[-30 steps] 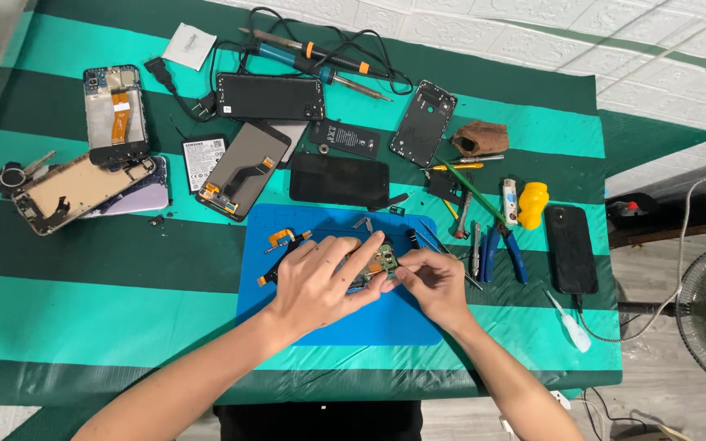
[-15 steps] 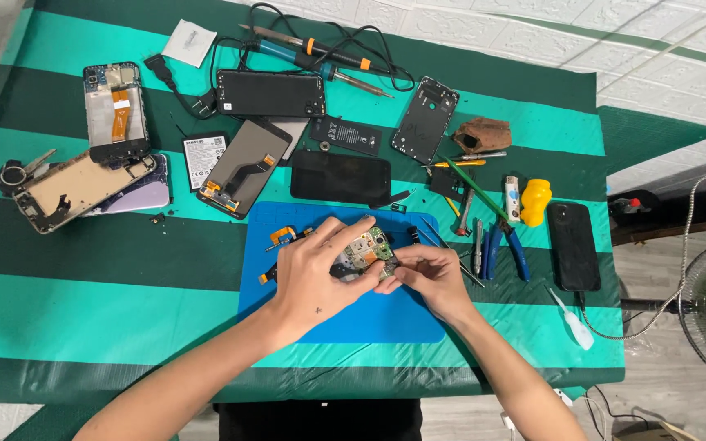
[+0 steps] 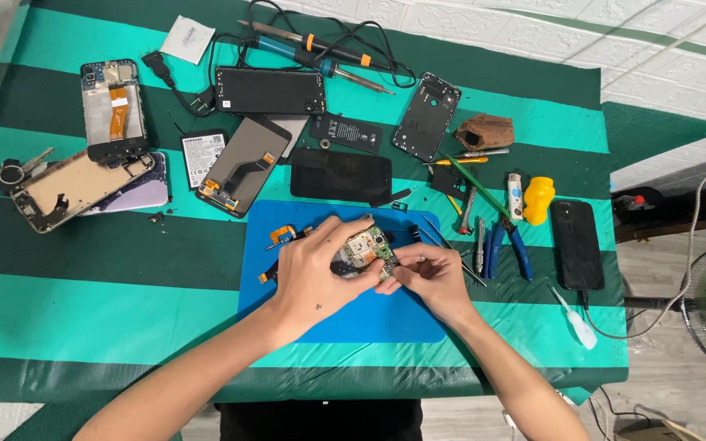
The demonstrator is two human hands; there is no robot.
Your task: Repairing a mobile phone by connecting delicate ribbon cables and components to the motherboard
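Note:
My left hand point(image 3: 314, 276) and my right hand point(image 3: 431, 279) meet over a blue work mat point(image 3: 345, 314) at the table's near middle. Between them they grip a small green phone circuit board point(image 3: 367, 247), tilted up off the mat. The left fingers hold its left side and the right fingertips pinch its lower right edge. An orange flex cable piece point(image 3: 281, 237) lies on the mat just left of my left hand.
Dismantled phones, screens and frames point(image 3: 112, 110) lie across the green striped cloth point(image 3: 108, 310). A soldering iron point(image 3: 320, 42) and cables sit at the back. Tweezers, screwdrivers and pliers point(image 3: 496, 237) lie right of the mat, beside a black phone point(image 3: 576, 243) and yellow bottle point(image 3: 536, 199).
The circuit board has been lifted from flat on the mat and tilted up between both hands. The hands stayed in the same spot.

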